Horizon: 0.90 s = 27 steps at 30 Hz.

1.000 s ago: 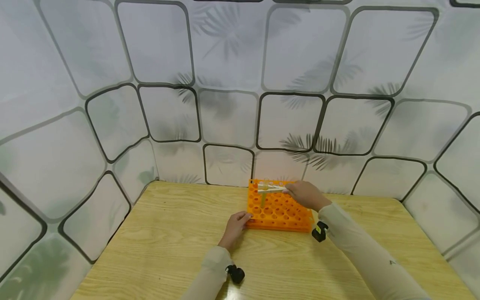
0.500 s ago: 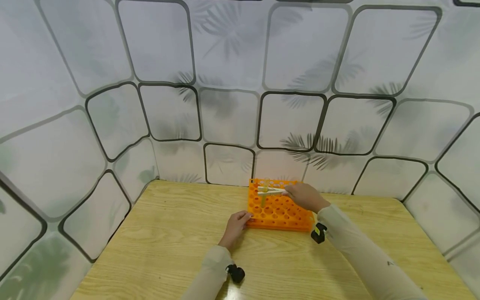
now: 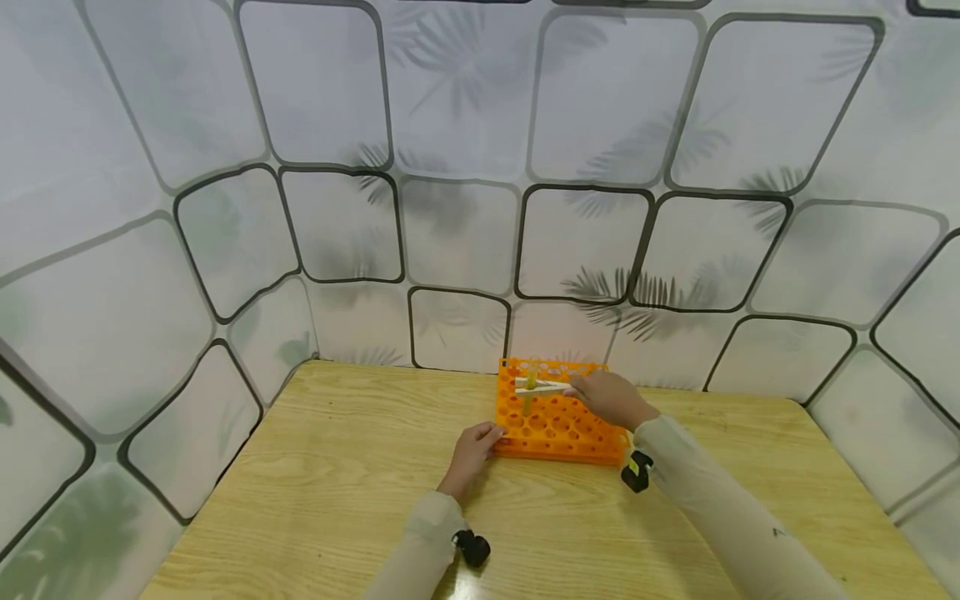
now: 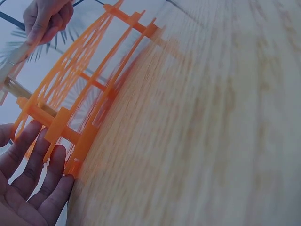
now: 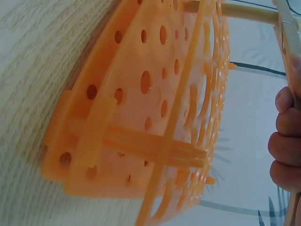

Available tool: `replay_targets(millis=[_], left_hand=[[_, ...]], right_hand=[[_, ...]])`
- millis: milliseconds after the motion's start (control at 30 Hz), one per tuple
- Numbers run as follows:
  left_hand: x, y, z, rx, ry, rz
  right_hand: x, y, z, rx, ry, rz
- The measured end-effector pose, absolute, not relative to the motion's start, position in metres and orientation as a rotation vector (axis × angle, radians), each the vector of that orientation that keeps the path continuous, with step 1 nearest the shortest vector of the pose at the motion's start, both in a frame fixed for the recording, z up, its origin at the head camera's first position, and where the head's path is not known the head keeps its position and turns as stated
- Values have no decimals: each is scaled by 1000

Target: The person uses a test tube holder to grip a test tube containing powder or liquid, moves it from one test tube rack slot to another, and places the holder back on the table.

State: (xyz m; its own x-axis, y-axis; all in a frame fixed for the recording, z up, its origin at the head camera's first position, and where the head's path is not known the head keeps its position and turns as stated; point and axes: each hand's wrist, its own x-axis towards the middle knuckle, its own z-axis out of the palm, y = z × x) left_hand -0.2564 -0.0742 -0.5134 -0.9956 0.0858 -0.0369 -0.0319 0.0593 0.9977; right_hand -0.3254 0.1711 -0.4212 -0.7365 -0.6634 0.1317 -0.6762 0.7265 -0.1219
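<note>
My right hand (image 3: 613, 397) holds a pale wooden test tube clamp (image 3: 546, 387) over the left part of an orange test tube rack (image 3: 577, 417). Its far end lies about a test tube (image 3: 528, 403) with yellowish contents; whether it pinches the glass, I cannot tell. In the right wrist view the test tube (image 5: 249, 13) stands through the rack's top plate, its upper part above the holes. My left hand (image 3: 472, 454) grips the rack's near left corner. In the left wrist view the left fingers (image 4: 51, 181) lie along the rack's end, the thumb near its top plate.
The rack stands on a wood-grain table (image 3: 360, 467) near its back edge. Behind rises a pale patterned curtain (image 3: 457, 225) with dark outlines and leaf shadows. Black wrist cameras (image 3: 472, 548) sit on both sleeves.
The clamp and right hand have shifted slightly, the clamp's end coming a little lower on the test tube. The left hand, rack and tube look unmoved.
</note>
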Motion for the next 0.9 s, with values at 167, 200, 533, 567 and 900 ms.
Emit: replay_targets(millis=[167, 200, 533, 567, 900], left_hand=[[-256, -74, -513, 58, 2220, 2100], [-256, -74, -513, 52, 2220, 2100], [-257, -74, -513, 36, 2237, 2099], [-256, -74, -513, 47, 2240, 2098], [-239, -74, -483, 80, 2225, 2097]], right_hand=[[-326, 172, -425, 1095, -2868, 261], [-326, 172, -426, 1093, -2867, 263], [-325, 171, -431, 1103, -2853, 286], [-325, 171, -432, 1103, -2848, 282], [-328, 173, -439, 1091, -2846, 274]])
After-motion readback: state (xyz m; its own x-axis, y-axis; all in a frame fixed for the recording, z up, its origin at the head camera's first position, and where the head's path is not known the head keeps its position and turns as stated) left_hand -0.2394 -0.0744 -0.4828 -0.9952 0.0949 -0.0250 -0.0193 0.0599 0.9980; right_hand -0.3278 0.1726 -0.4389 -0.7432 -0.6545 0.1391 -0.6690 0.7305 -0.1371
